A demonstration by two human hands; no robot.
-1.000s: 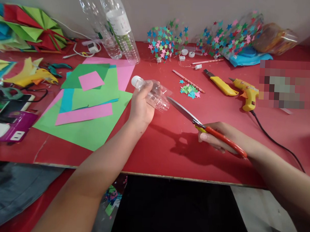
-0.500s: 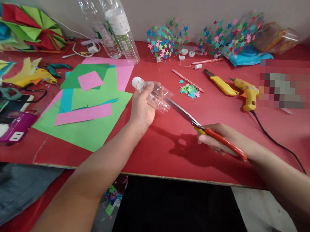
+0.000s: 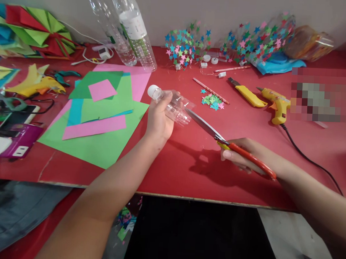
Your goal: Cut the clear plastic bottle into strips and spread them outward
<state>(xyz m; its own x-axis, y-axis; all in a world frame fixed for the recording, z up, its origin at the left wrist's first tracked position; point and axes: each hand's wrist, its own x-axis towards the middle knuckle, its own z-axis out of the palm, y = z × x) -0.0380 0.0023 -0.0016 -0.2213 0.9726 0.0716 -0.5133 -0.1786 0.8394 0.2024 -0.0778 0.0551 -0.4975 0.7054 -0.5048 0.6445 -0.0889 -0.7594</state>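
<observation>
Scissors [image 3: 224,142] hang above a red table [image 3: 165,171] before grey wall [image 3: 189,8].

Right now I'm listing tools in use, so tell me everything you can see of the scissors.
The scissors have slim, silvery, metal-looking blades, closed or nearly so, and a red handle showing yellow near the pivot. The right hand grips the handle above the red table; the blades slant away and leftward. Their tips are at the clear bottle piece in the left hand; whether they touch it, I cannot tell.

Grey wall [image 3: 189,8], red table [image 3: 171,167], pale floor [image 3: 294,236]
</observation>
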